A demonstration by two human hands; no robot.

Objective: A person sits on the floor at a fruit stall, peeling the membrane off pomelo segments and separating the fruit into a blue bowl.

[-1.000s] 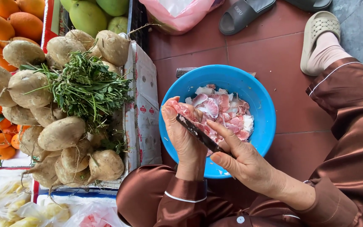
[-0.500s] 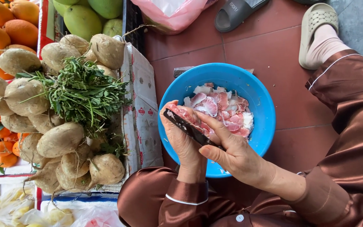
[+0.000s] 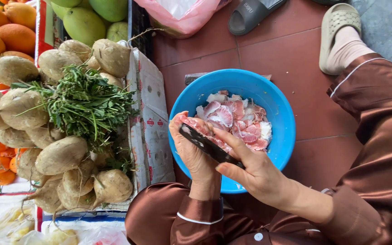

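Left hand (image 3: pixel 195 149) cupping pink meat strip (image 3: pixel 200 131), grip clamped, right hand (image 3: pixel 255 174) gripping dark knife (image 3: pixel 209 146), blade pressing against strip, over blue bowl (image 3: pixel 282 113)

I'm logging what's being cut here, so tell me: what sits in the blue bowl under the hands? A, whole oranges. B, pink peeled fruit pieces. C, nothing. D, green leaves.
B: the blue bowl holds pink peeled fruit pieces, beside the right hand with the knife.
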